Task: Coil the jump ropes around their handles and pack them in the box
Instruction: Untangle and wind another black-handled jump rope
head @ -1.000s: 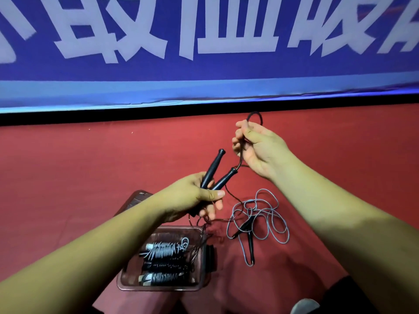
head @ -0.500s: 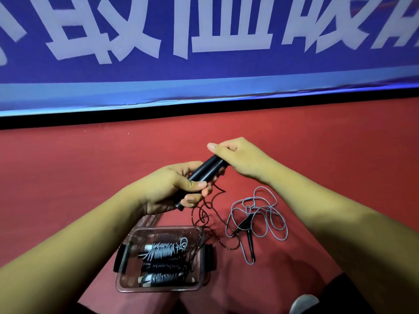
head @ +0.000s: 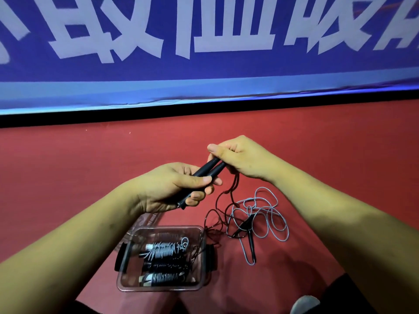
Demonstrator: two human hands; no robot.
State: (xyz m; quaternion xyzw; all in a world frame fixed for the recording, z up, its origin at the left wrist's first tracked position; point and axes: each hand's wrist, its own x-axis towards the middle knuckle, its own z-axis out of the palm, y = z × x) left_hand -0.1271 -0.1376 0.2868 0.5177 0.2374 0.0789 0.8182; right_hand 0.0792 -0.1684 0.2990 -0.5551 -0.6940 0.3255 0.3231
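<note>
My left hand grips two black jump-rope handles side by side, pointing up to the right. My right hand pinches their upper ends, where the dark rope leaves and hangs down to the red floor. A clear plastic box stands below my hands and holds three coiled ropes wound on their handles. To the right of the box lies a loose grey rope with its black handles in a tangle.
The red floor runs back to a black strip and a blue banner with large white characters. The box's lid lies behind the box, under my left wrist. A shoe tip shows at the bottom right.
My right hand came down from holding a raised rope loop to the handle tips. The two handles, spread apart before, now lie together in my left hand.
</note>
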